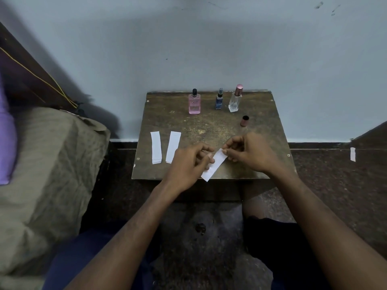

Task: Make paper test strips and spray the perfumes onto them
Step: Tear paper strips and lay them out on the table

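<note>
Above table, strip between both hands' fingers

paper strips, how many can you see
4: two paper strips lie side by side on the table's left, one is pinched between both hands, and one lies on the floor far right.

A worn, mottled brown worktop is seen. On it, three white strips are shown; behind them a pink bottle, a blue bottle and a clear bottle with rose-gold top; beside these, a rose-gold cap.
</note>
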